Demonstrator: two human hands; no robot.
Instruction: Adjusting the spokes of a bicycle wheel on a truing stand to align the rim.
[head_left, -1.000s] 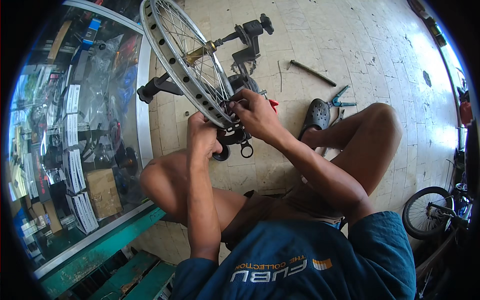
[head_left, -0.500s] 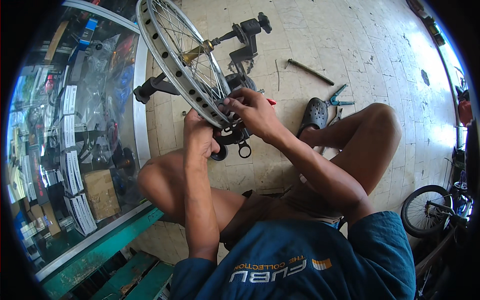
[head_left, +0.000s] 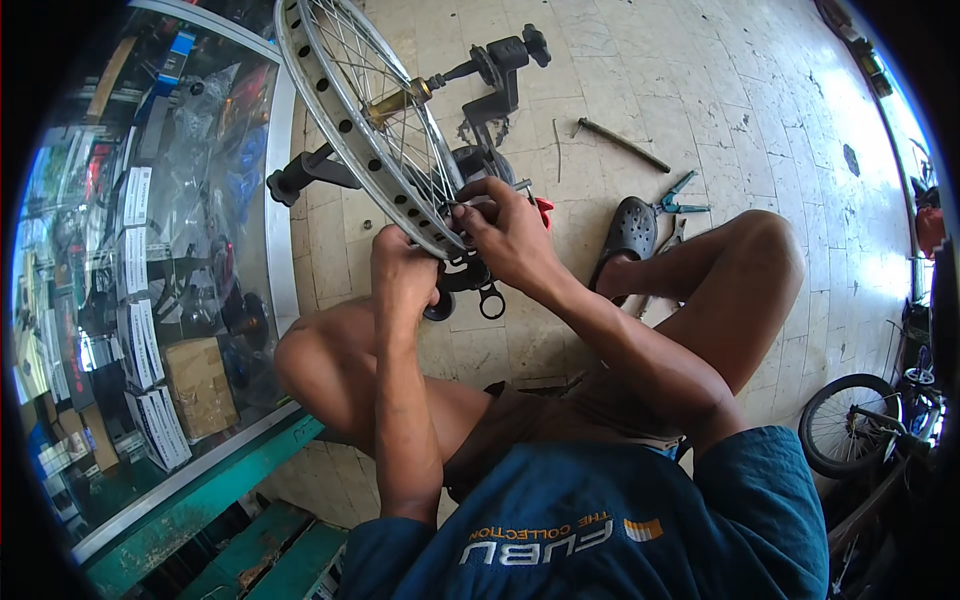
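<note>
A bare bicycle wheel (head_left: 352,150) with a silver, hole-drilled rim, thin spokes and a gold hub (head_left: 400,101) is mounted in a black truing stand (head_left: 492,105). At the rim's near end, my right hand (head_left: 508,235) is closed in a pinch beside the lower spokes; what lies between the fingertips is too small to make out. My left hand (head_left: 403,272) curls at the rim's outer left side, its fingertips partly hidden by the rim and the stand. Below the rim, between my hands, the stand's base carries a black ring (head_left: 491,303). Something red (head_left: 544,211) shows behind my right hand.
On the tiled floor lie a metal rod (head_left: 623,145), green-handled pliers (head_left: 680,195) and another pair of pliers (head_left: 674,236) near my clog (head_left: 630,238). A glass display case (head_left: 283,190) stands close on the left. A small bicycle wheel (head_left: 850,425) is at the right.
My right-hand fingers have shifted slightly at the spokes, uncovering more of the red thing behind them. The left hand has moved slightly down and right. The wheel is nearly still.
</note>
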